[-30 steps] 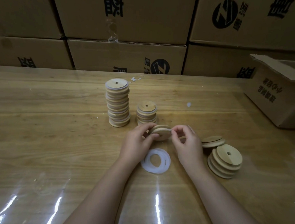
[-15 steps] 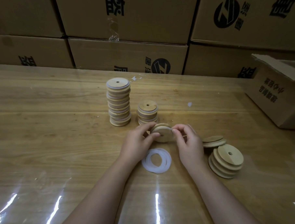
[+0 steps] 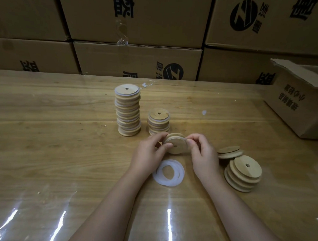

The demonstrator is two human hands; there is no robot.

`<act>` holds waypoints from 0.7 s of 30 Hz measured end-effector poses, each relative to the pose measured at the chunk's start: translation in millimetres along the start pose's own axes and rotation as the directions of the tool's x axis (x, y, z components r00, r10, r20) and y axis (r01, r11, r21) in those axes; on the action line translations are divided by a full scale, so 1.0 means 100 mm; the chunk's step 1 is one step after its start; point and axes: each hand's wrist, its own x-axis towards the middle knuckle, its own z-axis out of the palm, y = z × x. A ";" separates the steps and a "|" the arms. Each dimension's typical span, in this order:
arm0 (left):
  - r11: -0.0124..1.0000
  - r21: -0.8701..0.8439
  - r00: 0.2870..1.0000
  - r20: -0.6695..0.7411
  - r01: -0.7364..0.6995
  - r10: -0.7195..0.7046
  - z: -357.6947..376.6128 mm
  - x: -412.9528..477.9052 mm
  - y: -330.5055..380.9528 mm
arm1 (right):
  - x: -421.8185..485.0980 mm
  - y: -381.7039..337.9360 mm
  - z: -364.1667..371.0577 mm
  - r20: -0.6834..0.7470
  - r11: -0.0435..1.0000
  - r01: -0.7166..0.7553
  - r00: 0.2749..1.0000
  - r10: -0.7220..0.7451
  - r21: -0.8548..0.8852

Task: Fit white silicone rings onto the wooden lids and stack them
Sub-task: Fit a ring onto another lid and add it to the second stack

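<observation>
On a glossy wooden surface backed by cardboard boxes, a wooden lid is held tilted, the left hand and right hand pinching its opposite edges. Loose silicone rings lie just below; a tall stack and a short stack stand behind, bare lids to the right.

left hand + right hand: grip tilted wooden lid | silicone rings: flat on table, between forearms
</observation>
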 end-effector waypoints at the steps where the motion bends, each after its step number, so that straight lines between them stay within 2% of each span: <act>1: 1.000 -0.012 1.000 0.008 0.009 -0.009 0.00 0.00 -0.01 | 0.00 0.00 0.00 -0.007 1.000 -0.020 1.000 0.020 0.024; 5: 0.998 -0.054 0.999 -0.001 0.038 -0.038 -0.02 0.01 -0.03 | 0.03 0.01 0.01 -0.036 0.994 -0.077 0.996 0.080 0.073; 10: 0.992 -0.110 0.998 -0.012 0.054 -0.055 -0.04 0.01 -0.01 | 0.03 0.02 0.01 -0.003 0.993 -0.077 0.997 0.077 0.091; 21: 1.000 -0.018 1.000 -0.025 0.004 -0.004 -0.03 0.00 0.02 | 0.01 0.01 0.00 -0.035 0.998 -0.019 0.999 0.021 0.060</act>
